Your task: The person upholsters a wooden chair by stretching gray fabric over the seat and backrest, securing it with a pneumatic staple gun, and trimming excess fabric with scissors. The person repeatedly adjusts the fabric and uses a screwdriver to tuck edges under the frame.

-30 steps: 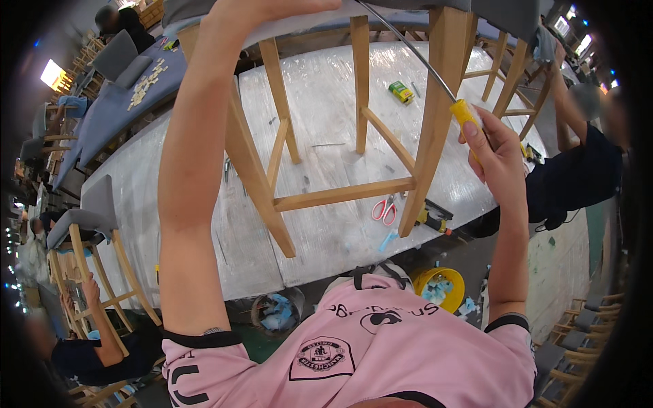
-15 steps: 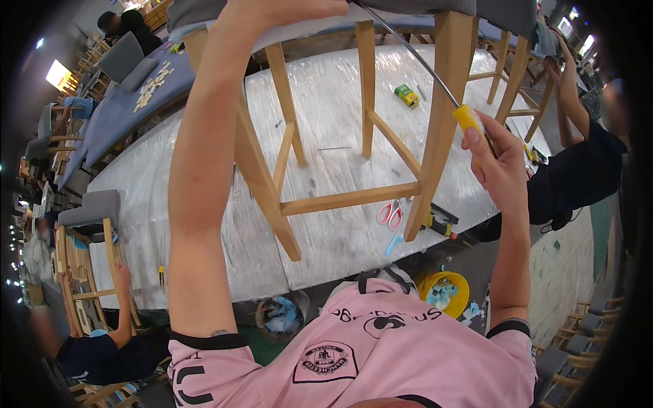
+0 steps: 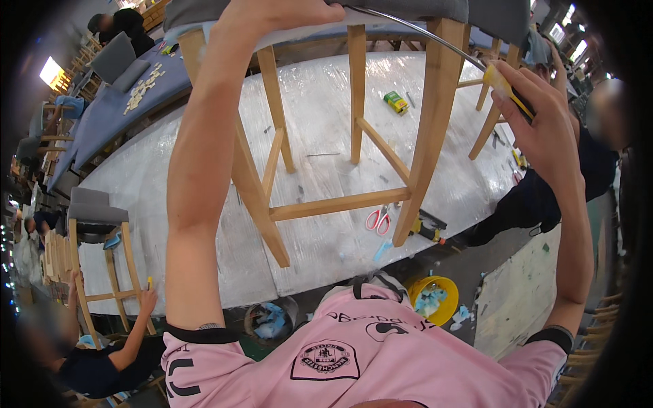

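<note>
Yellow plastic-looking handle in the head view: the long-shafted tool (image 3: 500,83) lies between the right hand's (image 3: 546,114) thumb and curled fingers, which are closed around it. Its metal shaft slants across a wooden leg toward the left hand's (image 3: 273,15) fingertips, at the grey seat (image 3: 415,8) of the chair (image 3: 340,204). Whether the left fingers, partly out of frame, grip anything, I cannot tell.

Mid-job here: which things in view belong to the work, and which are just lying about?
In use, it seems:
- chair, left hand at it
- yellow-handled tool, in the right hand

Lying about:
- scissors
- green box
- blue scrap
</note>
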`<action>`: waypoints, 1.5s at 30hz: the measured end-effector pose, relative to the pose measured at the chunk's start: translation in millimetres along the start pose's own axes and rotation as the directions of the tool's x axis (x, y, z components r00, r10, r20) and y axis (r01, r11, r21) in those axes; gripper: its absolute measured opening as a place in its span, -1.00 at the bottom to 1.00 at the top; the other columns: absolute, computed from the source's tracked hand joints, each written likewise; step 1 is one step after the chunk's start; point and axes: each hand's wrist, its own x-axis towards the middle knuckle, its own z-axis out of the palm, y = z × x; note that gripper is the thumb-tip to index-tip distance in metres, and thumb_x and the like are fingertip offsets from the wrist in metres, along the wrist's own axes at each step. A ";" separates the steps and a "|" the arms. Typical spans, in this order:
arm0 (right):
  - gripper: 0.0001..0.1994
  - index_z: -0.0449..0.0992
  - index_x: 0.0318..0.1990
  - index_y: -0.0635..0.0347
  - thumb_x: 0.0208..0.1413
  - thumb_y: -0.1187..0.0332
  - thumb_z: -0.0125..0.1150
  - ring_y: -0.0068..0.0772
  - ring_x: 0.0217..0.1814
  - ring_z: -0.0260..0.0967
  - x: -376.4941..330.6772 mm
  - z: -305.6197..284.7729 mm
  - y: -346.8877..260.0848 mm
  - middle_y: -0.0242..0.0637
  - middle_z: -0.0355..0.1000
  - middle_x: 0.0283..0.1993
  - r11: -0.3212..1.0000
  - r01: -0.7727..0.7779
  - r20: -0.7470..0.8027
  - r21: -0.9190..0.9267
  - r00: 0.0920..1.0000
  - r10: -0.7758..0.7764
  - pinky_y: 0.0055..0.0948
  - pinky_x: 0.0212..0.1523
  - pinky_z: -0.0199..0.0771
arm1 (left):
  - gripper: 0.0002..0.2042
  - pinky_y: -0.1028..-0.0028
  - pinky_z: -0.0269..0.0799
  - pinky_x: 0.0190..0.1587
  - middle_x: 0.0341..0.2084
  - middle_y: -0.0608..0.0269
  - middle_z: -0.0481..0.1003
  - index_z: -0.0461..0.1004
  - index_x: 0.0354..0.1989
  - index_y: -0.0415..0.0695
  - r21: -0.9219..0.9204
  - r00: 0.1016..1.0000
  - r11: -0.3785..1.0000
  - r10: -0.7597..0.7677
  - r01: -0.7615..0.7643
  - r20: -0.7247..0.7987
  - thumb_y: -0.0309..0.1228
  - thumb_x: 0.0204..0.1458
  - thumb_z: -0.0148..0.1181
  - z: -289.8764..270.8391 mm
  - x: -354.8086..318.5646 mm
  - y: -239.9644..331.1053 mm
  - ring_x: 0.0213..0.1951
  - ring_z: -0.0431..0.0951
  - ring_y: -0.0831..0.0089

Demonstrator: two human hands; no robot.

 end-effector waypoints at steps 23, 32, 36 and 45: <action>-0.50 0.55 0.10 -0.03 -0.04 0.63 0.27 -0.05 0.18 0.39 131.7 49.5 165.7 -0.26 0.45 0.03 0.751 0.536 -0.253 -0.386 0.721 -0.645 -0.01 0.21 0.32 | -0.22 0.08 0.22 0.29 0.08 -0.12 0.46 0.37 0.31 -0.21 -0.096 0.998 0.993 -0.064 0.064 0.004 0.13 0.03 0.25 -0.7 2.0 -2.0 0.19 0.40 0.00; -0.47 0.42 0.25 0.44 0.24 0.25 0.33 0.11 0.27 0.38 -200.2 393.3 242.5 0.18 0.44 0.20 0.692 -0.429 -0.024 0.581 0.840 0.542 -0.17 0.28 0.36 | -0.16 0.06 0.29 0.27 0.13 0.01 0.46 0.32 0.36 0.11 0.077 1.000 0.997 -0.009 0.009 0.002 0.13 -0.13 0.45 -0.7 0.1 6.7 0.17 0.45 -0.02; -0.61 0.55 -0.03 0.51 0.10 0.33 0.34 0.04 -0.19 0.55 -416.7 512.4 194.4 0.09 0.59 -0.17 0.266 -0.922 0.637 0.283 0.388 0.667 -0.09 -0.06 0.56 | -0.04 -0.01 0.17 0.31 0.22 0.06 0.38 0.25 0.42 0.14 0.101 0.996 0.991 -0.089 0.087 0.018 0.14 -0.22 0.52 -26.5 -16.2 27.9 0.24 0.36 0.04; -0.50 0.55 0.02 0.45 -0.04 0.27 0.43 0.06 -0.08 0.53 -405.5 600.1 195.1 0.10 0.58 -0.11 0.555 -0.713 0.748 0.428 0.624 0.226 -0.08 0.04 0.51 | -0.03 0.05 0.19 0.25 0.18 0.16 0.40 0.33 0.37 0.15 0.158 0.982 0.978 -0.157 0.139 0.101 0.10 -0.35 0.59 -55.2 -11.9 110.4 0.21 0.36 0.12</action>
